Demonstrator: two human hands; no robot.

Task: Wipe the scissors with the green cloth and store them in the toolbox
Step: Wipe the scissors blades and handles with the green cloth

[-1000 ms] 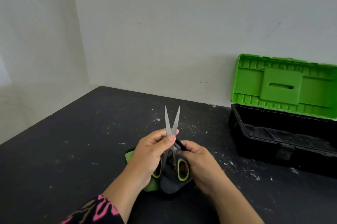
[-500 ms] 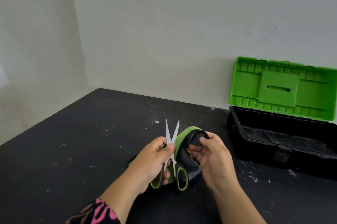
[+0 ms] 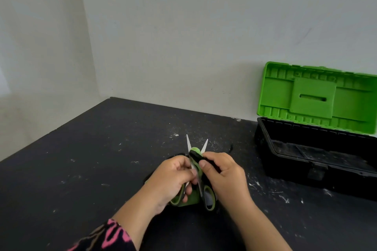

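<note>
Left hand [image 3: 173,177] grips scissors [image 3: 189,144], blades spread, over mid-worktop [image 3: 91,159]. Right hand [image 3: 224,175] pinches green cloth [image 3: 195,151] between blades. Toolbox [image 3: 306,169] lid-up at right against wall [image 3: 183,46], well apart from hands.

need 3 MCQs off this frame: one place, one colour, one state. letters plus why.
1. Where on the table does the toolbox stand?
A) at its left edge
B) at its right side, by the wall
C) in the middle

2. What colour is its lid?
A) red
B) black
C) green

3. How are the blades of the scissors?
A) shut together
B) spread in a V
C) lying in the toolbox

1 B: it stands far right, its lid up in front of the wall.
2 C: the raised lid is bright green.
3 B: the tips point apart above the left hand and right hand, with the green cloth between them.
</note>
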